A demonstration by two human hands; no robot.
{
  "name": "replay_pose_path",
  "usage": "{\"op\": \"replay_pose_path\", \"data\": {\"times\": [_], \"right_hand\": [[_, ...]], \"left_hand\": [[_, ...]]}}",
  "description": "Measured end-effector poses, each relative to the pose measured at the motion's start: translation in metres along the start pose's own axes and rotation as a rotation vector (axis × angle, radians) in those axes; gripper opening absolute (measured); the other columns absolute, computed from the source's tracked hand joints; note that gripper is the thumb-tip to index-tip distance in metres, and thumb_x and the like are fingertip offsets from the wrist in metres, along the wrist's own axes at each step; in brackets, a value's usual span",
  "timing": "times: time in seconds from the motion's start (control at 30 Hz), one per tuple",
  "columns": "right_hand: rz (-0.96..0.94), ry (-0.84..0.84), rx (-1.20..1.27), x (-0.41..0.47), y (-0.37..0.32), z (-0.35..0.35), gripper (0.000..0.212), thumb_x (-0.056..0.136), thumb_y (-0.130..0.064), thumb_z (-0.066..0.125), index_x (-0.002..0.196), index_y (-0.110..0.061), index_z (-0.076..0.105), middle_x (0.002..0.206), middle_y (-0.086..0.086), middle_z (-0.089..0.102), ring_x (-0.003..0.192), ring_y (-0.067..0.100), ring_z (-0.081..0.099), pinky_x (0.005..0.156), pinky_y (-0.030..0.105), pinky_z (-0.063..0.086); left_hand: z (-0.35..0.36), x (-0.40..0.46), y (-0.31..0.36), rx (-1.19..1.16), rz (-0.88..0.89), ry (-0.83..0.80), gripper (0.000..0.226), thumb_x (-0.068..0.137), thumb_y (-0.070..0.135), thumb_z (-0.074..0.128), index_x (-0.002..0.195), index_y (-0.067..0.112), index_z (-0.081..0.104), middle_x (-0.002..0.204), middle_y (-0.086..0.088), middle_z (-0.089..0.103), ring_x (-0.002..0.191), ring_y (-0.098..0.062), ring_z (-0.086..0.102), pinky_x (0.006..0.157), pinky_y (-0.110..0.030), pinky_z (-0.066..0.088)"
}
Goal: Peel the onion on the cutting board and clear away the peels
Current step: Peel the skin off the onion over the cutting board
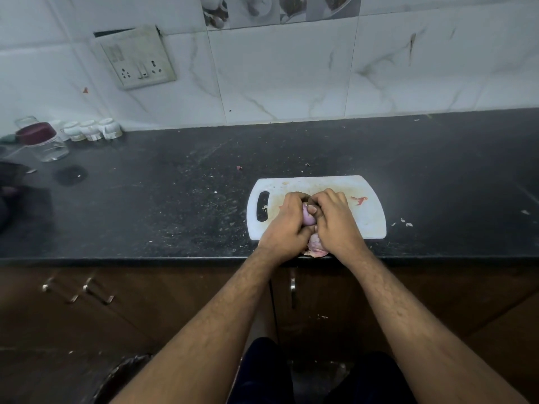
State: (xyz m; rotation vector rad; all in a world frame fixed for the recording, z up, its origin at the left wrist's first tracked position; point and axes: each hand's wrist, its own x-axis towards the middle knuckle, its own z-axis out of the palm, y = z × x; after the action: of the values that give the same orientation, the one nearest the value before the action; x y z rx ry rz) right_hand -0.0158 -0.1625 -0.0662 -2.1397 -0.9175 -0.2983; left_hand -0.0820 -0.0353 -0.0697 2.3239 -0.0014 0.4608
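Onion: a pale purple bulb, held between both hands above the middle of the white cutting board; only a small part of it is seen between the fingers, and whether it touches the board cannot be told. The left hand is curled round the bulb from the left side. The right hand is curled round it from the right, with the thumb laid across the exposed flesh. Loose pinkish peels are seen just below the hands, at the near edge of the board and on the front lip of the black countertop. A small reddish scrap lies on the board to the right of the hands, apart from them. The board's handle slot is turned to the left. White crumbs are scattered on the countertop just beside the board's right edge. At the far left, a clear jar with a dark red lid and a row of upturned white cups stand against the tiled wall. A socket plate is mounted on that wall. Brown cabinet doors are seen beneath the countertop.
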Motion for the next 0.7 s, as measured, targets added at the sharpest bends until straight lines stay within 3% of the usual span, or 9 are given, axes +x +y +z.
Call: {"op": "replay_pose_path", "data": {"times": [0.27,0.43,0.57,0.7], "right_hand": [[0.013,-0.05,0.068,0.0002,-0.0018,-0.0047,0.011,0.103,-0.012,0.051,0.106,-0.011,0.062,0.1,-0.009,0.052,0.097,0.009,0.039,0.079,0.02,0.031],[0.095,-0.044,0.149,0.0009,-0.003,-0.0074,0.013,0.104,-0.014,0.051,0.107,-0.014,0.063,0.1,-0.011,0.053,0.1,0.009,0.043,0.079,0.004,0.03],[0.133,-0.06,0.214,0.0013,-0.0009,-0.0082,0.013,0.105,-0.017,0.048,0.106,-0.016,0.062,0.102,-0.011,0.054,0.102,0.009,0.044,0.08,0.005,0.032],[0.149,-0.033,0.303,0.0007,0.0025,-0.0076,0.014,0.105,-0.015,0.048,0.1,-0.02,0.06,0.1,-0.011,0.056,0.103,0.014,0.049,0.083,0.019,0.039]], "left_hand": [[-0.0043,0.0035,-0.0023,-0.087,-0.095,-0.064,0.057,0.093,0.019,0.07,0.139,0.011,0.037,0.133,-0.004,0.052,0.119,-0.018,0.057,0.1,-0.039,0.051],[-0.0052,0.0055,-0.0051,-0.076,-0.099,-0.053,0.059,0.093,0.022,0.072,0.139,0.01,0.038,0.131,-0.003,0.054,0.116,-0.016,0.058,0.1,-0.037,0.051],[-0.0031,0.0057,-0.0067,-0.068,-0.091,-0.045,0.06,0.092,0.029,0.072,0.138,0.012,0.038,0.129,-0.002,0.054,0.113,-0.016,0.059,0.099,-0.041,0.052],[-0.0029,0.0053,-0.0082,-0.082,-0.084,-0.045,0.061,0.091,0.03,0.072,0.139,0.013,0.038,0.13,-0.003,0.053,0.114,-0.017,0.058,0.101,-0.04,0.051]]}}
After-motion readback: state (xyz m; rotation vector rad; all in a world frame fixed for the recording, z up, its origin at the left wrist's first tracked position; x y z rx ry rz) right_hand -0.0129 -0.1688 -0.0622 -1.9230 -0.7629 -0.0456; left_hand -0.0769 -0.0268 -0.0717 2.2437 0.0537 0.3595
